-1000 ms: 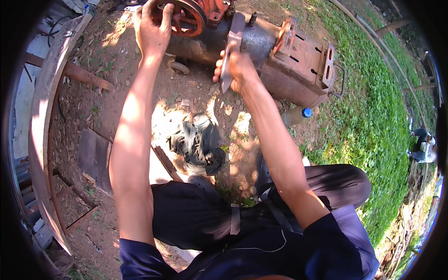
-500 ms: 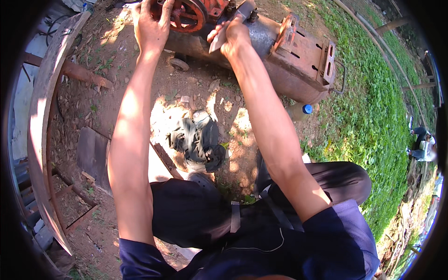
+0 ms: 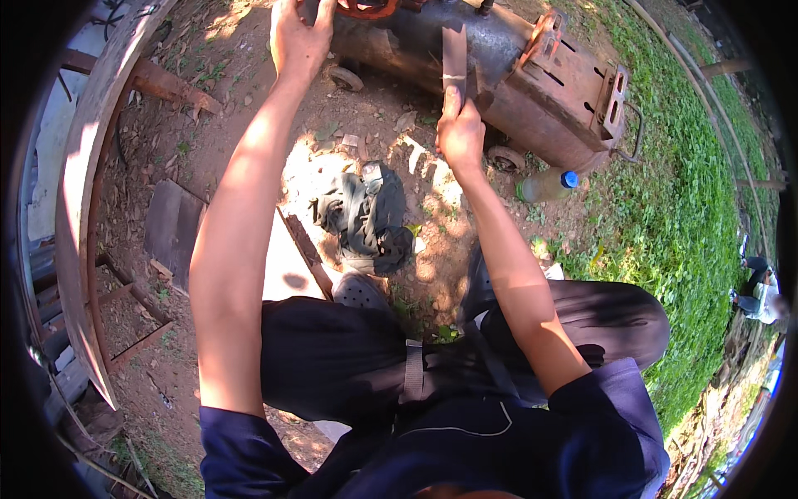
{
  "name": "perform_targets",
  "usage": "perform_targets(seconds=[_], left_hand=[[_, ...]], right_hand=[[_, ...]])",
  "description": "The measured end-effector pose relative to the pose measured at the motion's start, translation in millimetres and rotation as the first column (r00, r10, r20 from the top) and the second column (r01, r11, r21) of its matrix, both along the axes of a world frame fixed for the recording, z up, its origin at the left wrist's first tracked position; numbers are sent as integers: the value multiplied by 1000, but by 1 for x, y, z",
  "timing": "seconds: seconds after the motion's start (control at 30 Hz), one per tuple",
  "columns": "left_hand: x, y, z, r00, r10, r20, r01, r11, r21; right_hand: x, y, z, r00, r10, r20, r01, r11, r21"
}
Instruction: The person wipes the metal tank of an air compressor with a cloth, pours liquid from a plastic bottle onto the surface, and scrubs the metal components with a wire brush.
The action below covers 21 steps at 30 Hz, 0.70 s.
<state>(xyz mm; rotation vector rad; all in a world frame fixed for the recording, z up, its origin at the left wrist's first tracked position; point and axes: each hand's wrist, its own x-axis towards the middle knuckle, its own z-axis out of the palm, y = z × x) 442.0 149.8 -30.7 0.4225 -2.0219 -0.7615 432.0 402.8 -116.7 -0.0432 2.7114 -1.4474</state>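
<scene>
My left hand (image 3: 299, 46) grips the red spoked wheel (image 3: 366, 8), cut off at the top edge, on a rusty horizontal tank (image 3: 399, 46). My right hand (image 3: 460, 133) is closed on a flat grey-brown bar (image 3: 455, 54), held upright in the view in front of the tank, its far end against or just before the tank's dark body; contact is unclear. A slotted rusty mounting plate (image 3: 565, 83) sits on the tank's right end. Below lie small wheels (image 3: 345, 79) and a bottle with a blue cap (image 3: 544, 185).
Dark crumpled cloth (image 3: 362, 216) lies on the dirt between me and the tank. A wooden plank (image 3: 104, 166) and rusty frame run along my left, a flat board (image 3: 173, 233) beside them. Grass is at right, where another person (image 3: 758, 291) sits at the far edge.
My right hand has moved right and down with the bar, which was higher and slanted across the tank. The view has shifted, with the tank appearing higher and further right.
</scene>
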Motion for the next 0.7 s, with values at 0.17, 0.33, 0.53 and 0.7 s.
perform_targets(seconds=[0.17,0.33,0.53,0.7], left_hand=[[51,7,-85,713,-132,689,-65,965,253],[101,48,-132,290,-153,945,113,986,125],[149,73,-204,110,-101,989,-214,969,123],[198,86,-226,328,-77,942,-366,909,202]], right_hand=[[39,16,-34,986,164,-21,-158,974,163],[67,81,-104,943,227,243,-326,773,545],[87,138,-162,988,130,82,-153,782,604],[96,111,-149,979,-120,-166,197,766,612]])
